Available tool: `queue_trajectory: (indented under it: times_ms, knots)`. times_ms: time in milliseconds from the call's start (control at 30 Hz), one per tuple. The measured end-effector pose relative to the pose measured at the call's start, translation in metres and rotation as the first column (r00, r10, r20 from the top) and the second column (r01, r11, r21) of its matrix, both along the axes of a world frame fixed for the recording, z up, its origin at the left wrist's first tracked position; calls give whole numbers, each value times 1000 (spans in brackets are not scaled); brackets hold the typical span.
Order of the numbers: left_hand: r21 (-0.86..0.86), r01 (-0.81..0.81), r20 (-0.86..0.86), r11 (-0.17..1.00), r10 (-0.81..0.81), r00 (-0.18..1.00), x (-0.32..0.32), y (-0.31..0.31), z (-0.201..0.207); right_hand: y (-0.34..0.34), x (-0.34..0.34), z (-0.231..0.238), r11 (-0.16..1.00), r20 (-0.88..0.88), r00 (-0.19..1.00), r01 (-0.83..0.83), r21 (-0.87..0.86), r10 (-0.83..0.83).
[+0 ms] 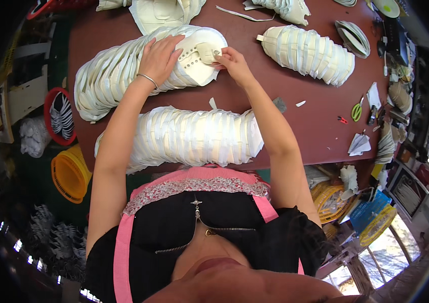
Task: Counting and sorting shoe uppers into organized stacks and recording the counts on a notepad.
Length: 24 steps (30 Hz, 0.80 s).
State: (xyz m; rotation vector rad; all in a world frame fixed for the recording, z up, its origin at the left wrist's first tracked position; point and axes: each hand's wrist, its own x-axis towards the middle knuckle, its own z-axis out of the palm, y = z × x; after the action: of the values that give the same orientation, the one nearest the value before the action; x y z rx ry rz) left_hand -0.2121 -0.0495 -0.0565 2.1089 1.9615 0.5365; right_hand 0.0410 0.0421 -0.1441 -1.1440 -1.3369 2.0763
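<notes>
A long row of nested cream shoe uppers point(118, 68) lies across the far left of the table. The front shoe upper point(202, 74) faces up, with two lines of metal eyelets and a tongue showing. My left hand point(159, 61) rests on the row beside the eyelets, its fingers stretched out. At the tongue end, my right hand point(233, 66) pinches the edge of the front upper between thumb and fingers. Nearer me, a second row of stacked uppers point(189, 136) lies beneath my forearms.
On the brown-red table point(320, 121), another upper stack point(308, 54) lies at the far right. Green scissors point(357, 111), a small red clip point(342, 119) and paper scraps point(359, 145) lie at the right. A yellow basket point(70, 174) and red basin point(53, 121) stand left of the table.
</notes>
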Motion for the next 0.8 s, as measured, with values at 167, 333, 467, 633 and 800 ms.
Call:
queue_trajectory:
  times_ms: [167, 333, 467, 633, 800]
  knots:
    - [-21, 8, 143, 1000, -5, 990, -6, 7, -9, -12, 1, 4, 986, 4, 998, 66, -151, -66]
    - [18, 33, 164, 999, -36, 986, -6, 5, -11, -55, -49, 59, 857, 153, 986, -129, 498, 60]
    - [-21, 16, 235, 1000, -10, 972, -10, 5, -6, -48, -42, 59, 931, 246, 962, -191, 310, 115]
    - [65, 29, 252, 997, -45, 967, -12, 2, 2, -33, -9, 85, 826, 296, 922, 41, 562, -248]
    - [15, 13, 269, 1000, -16, 963, -8, 10, -9, -50, -67, 32, 592, 509, 847, -334, 733, -152]
